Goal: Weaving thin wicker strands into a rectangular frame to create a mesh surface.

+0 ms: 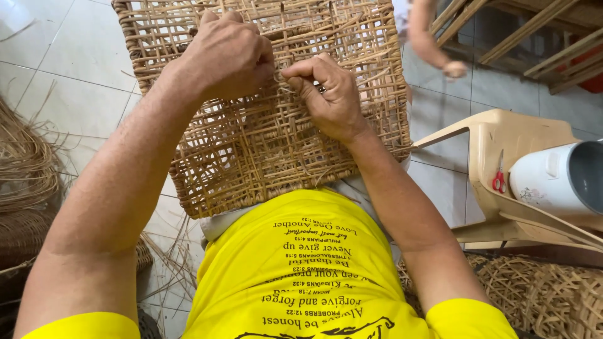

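Observation:
A square woven rattan panel (pixel 264 144), open lattice in pale brown, lies across my lap over a yellow shirt. My left hand (pixel 227 56) rests as a fist on the panel's upper middle, fingers curled down into the weave. My right hand (pixel 326 94) sits just to its right, thumb and fingers pinched on a thin rattan strand at the panel's surface. The two hands nearly touch. Whether the left hand grips a strand is hidden by its knuckles.
Loose rattan strips (pixel 25 163) pile at the left on the tiled floor. A beige plastic chair (pixel 496 138) at the right carries red scissors (pixel 499 182) and a white container (pixel 553 179). Woven pieces (pixel 546 295) lie bottom right. Another person's arm (pixel 433 44) shows at top right.

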